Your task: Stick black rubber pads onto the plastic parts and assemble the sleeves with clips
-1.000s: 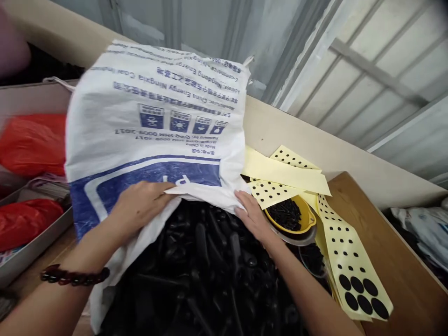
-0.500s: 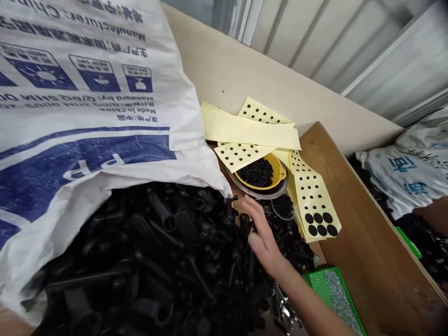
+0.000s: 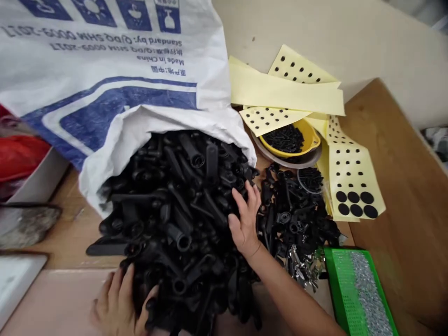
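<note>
A white woven sack with blue print [image 3: 115, 60] lies tipped on its side, its mouth facing me. A heap of black plastic parts [image 3: 182, 210] spills from it onto the wooden table [image 3: 66, 224]. My left hand [image 3: 121, 301] rests at the heap's near edge with its fingers spread among the parts. My right hand [image 3: 245, 219] presses against the heap's right flank, fingers apart, holding nothing. Just right of it lies a smaller pile of black parts [image 3: 294, 219].
A yellow bowl of black screws [image 3: 289, 140] stands on a transparent plate beside yellow sheets of black round stickers [image 3: 353, 172]. Loose silver metal parts [image 3: 303, 268] and a green perforated tray [image 3: 357, 294] lie nearer. A wooden board [image 3: 402, 186] borders the right; a red bag [image 3: 21, 156] sits left.
Both hands have let go of the sack's mouth and now touch the black heap. The sack has tipped over, and far more black parts lie spilled on the table.
</note>
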Available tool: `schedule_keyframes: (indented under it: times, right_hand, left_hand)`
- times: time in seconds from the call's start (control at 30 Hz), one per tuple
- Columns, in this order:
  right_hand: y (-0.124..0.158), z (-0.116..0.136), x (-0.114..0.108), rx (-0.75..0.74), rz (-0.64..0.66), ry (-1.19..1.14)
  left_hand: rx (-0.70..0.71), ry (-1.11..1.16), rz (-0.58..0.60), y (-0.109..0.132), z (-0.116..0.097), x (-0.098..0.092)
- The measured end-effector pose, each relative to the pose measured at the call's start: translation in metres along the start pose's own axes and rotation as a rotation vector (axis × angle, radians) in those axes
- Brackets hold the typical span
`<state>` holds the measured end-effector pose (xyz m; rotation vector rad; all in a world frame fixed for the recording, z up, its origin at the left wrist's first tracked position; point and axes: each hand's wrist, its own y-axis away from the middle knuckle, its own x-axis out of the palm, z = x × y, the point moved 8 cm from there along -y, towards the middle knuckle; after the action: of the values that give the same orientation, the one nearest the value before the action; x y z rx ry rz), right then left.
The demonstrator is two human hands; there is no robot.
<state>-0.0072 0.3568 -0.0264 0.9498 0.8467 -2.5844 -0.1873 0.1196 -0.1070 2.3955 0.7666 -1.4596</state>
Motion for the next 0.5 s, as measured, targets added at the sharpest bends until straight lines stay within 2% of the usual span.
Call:
schedule_keyframes:
  times: [0.07,0.13,0.27,0.5]
  right_hand:
    - [0.003,0.0,-0.003,-0.02,-0.008,-0.007]
    - [0.006,0.0,-0.005,-0.042,-0.011,-0.022]
    - [0.011,-0.004,-0.008,-0.077,-0.054,-0.04]
    - [0.012,-0.014,-0.014,-0.076,-0.1,-0.131]
  left_hand:
    - [-0.037,0.004,-0.089,0.002,-0.002,-0.004]
    - [-0.045,0.105,-0.158,0.003,-0.007,-0.01]
    - [-0.082,0.091,-0.196,0.009,-0.011,-0.014]
    - [-0.069,0.08,-0.254,0.017,-0.004,-0.012]
